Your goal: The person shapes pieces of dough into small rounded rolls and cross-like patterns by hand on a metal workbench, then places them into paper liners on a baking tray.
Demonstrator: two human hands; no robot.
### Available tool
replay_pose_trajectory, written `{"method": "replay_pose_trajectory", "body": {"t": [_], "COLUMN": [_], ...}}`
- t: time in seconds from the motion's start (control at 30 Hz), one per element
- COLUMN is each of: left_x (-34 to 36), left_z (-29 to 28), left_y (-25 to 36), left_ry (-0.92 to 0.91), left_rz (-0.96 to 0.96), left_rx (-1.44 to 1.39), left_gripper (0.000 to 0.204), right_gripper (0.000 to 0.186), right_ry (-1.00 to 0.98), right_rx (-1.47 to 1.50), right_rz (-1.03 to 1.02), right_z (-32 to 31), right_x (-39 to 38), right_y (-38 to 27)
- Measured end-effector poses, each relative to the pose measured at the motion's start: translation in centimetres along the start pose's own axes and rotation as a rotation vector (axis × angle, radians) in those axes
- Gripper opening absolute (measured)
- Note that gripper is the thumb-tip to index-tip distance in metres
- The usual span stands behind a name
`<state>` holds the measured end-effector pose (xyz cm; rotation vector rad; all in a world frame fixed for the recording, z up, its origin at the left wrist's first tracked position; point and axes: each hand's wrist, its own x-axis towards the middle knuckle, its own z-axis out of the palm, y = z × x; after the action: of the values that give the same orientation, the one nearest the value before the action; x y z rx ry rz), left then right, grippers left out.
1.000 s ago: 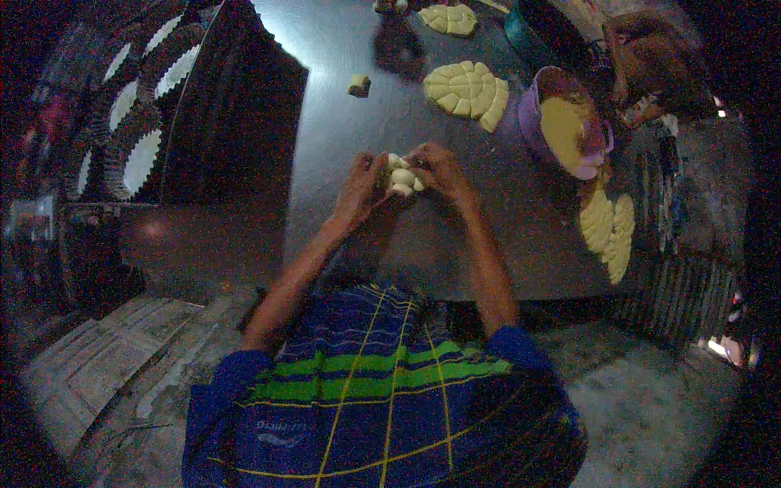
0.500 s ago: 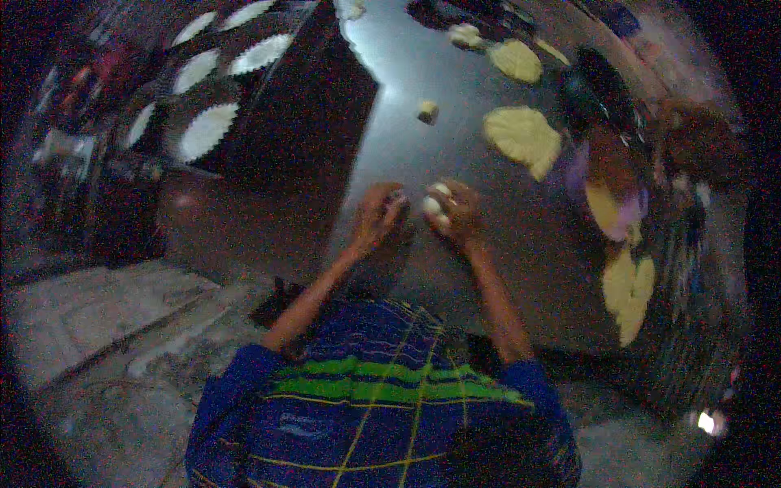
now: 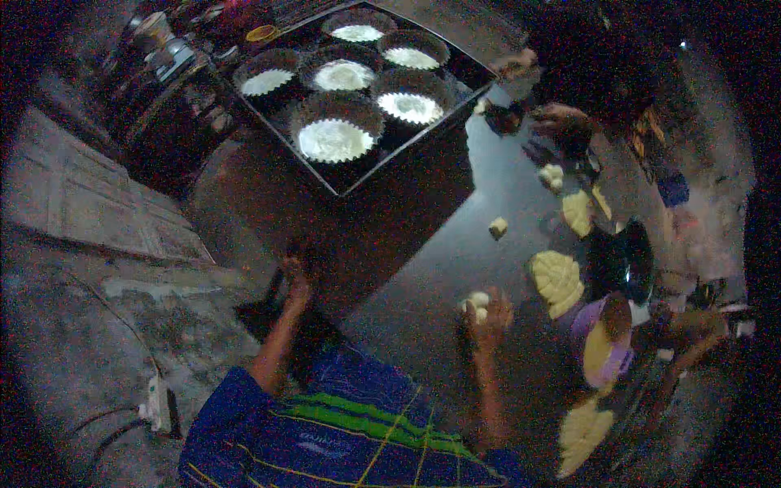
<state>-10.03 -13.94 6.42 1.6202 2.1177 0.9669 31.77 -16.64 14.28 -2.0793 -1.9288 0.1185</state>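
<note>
My right hand (image 3: 492, 317) is closed round several white dough balls (image 3: 477, 299) on the metal table (image 3: 431, 268). My left hand (image 3: 294, 285) is apart from it, low over the dark left part of the table; its fingers are dim and blurred, and I cannot tell their shape or whether anything is in them. A small yellowish dough piece (image 3: 498, 227) lies above my right hand. Scored yellow dough pieces (image 3: 555, 281) lie to the right, beside a purple tub (image 3: 579, 329) of yellow mixture. A black tray (image 3: 342, 183) of several fluted moulds (image 3: 336, 138) with pale bases spans the top.
Co-workers' hands and arms show at the upper right (image 3: 561, 122) and right (image 3: 687, 350). A dark container (image 3: 618, 256) stands by the dough, with more flattened dough (image 3: 584, 431) at the lower right. A power strip (image 3: 159, 407) with cables is on the rough surface at the lower left.
My view has swung leftward, bringing the whole tray in. My hands, together a second ago, have separated: the left moved away leftward, while the right kept the dough balls.
</note>
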Motion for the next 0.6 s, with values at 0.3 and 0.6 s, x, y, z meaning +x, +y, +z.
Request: {"method": "replay_pose_trajectory", "body": {"t": [0.3, 0.6], "left_x": [-1.2, -1.3], "left_z": [0.3, 0.7], "left_y": [-1.6, -2.0], "left_ry": [-0.007, -0.019], "left_rz": [-0.086, -0.131], "left_rx": [0.088, 0.085], "left_gripper": [0.024, 0.024], "right_gripper": [0.05, 0.043], "right_ry": [0.421, 0.252], "right_rx": [-0.447, -0.378], "right_rz": [0.107, 0.246], "right_z": [4.9, 4.4], "right_x": [-2.5, -1.4], "right_y": [-2.7, -2.9]}}
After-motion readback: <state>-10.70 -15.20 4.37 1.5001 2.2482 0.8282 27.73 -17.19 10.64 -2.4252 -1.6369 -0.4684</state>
